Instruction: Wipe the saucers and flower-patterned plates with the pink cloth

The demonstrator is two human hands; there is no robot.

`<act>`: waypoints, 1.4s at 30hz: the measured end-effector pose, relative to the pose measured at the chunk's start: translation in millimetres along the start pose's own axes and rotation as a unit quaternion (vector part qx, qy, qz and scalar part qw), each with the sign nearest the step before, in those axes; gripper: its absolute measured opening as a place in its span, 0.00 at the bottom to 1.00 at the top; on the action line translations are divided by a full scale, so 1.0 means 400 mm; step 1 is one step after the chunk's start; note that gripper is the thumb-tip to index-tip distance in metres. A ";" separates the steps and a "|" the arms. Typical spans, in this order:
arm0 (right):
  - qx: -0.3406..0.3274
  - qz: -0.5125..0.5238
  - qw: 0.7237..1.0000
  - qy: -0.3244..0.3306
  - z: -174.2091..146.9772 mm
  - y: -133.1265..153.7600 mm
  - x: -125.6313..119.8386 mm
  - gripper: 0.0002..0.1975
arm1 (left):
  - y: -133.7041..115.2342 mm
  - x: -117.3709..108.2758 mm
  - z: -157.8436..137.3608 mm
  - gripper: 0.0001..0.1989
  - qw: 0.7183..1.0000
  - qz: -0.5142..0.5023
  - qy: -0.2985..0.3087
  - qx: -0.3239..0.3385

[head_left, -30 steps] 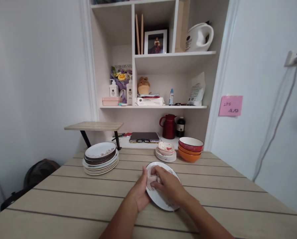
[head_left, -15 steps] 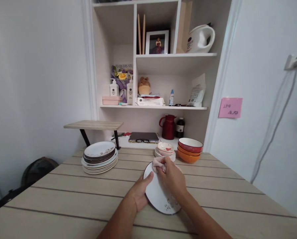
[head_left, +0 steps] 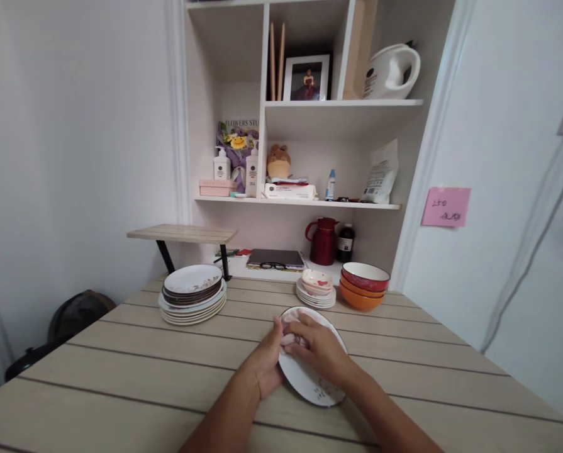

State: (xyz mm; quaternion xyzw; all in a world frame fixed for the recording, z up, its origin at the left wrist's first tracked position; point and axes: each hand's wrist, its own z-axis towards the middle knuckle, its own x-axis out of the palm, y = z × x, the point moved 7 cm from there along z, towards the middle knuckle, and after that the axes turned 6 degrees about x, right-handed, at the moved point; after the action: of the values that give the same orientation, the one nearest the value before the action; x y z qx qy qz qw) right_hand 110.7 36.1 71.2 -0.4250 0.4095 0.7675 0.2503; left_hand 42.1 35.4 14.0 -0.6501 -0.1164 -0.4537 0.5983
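A white plate [head_left: 304, 380] with a dark rim and a small printed pattern is tilted above the near part of the table. My left hand [head_left: 265, 365] grips its left edge, thumb up and the other fingers hidden behind the plate. Pressed on the plate's upper left face is a pale pink cloth [head_left: 290, 340], bunched under the fingers of my right hand [head_left: 321, 346]. The cloth lies close beside my left thumb.
Stacked plates [head_left: 192, 296] stand at the table's left. Small plates and dishes [head_left: 316, 292] sit at the back, beside stacked bowls [head_left: 363, 286]. A raised wooden stand [head_left: 182, 234] is at back left. Behind are a red jug [head_left: 322, 241], a dark bottle [head_left: 345, 243] and a laptop [head_left: 275, 258].
My right hand has moved the cloth down and left across the plate, towards my left thumb. The plate stays in my left hand. The view has shifted slightly.
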 end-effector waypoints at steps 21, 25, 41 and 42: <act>0.137 -0.107 0.983 0.056 -0.037 -0.157 -0.061 0.12 | 0.002 -0.046 -0.003 0.32 0.997 -0.007 -0.077 0.008; 0.084 -0.092 0.985 0.122 -0.066 -0.120 -0.056 0.08 | 0.004 -0.049 -0.001 0.31 0.997 -0.006 -0.083 -0.002; -0.019 0.075 0.969 0.235 -0.074 -0.029 -0.016 0.09 | 0.013 -0.043 0.002 0.29 0.995 -0.005 -0.085 -0.042; 0.008 0.058 0.970 0.234 -0.076 -0.054 -0.025 0.09 | 0.012 -0.045 0.003 0.29 0.995 -0.005 -0.087 -0.038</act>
State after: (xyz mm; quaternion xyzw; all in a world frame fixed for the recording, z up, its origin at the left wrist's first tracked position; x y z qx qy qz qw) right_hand 145.3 21.8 61.4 -0.5666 0.4868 0.6563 0.1062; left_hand 35.8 42.2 -2.2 -0.7089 -0.1541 -0.4025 0.5583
